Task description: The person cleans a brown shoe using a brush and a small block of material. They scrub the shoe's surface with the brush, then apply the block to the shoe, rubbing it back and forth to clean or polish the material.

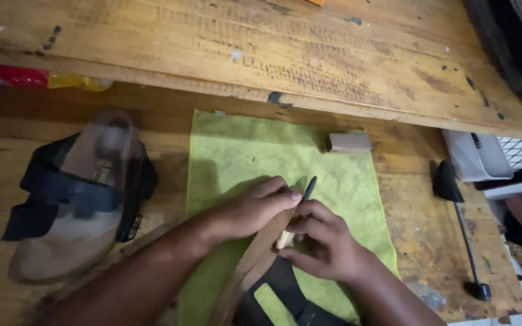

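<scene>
My left hand (254,207) grips the brown cork edge of a sandal (250,265) that stands on its side over a lime-green cloth (246,154). The sandal's black straps (288,296) hang toward me. My right hand (324,241) holds a thin tool with a pale handle and a dark tip (307,188), pressed against the sandal's rim right beside my left fingers. A second sandal (77,193) with black straps lies flat on the wooden bench (418,229) to the left of the cloth.
A small pale block (349,142) rests at the cloth's far right corner. A black-headed tool on a thin rod (460,232) lies on the bench at the right. A raised wooden shelf (273,54) runs across the back. A white basket (484,156) sits at right.
</scene>
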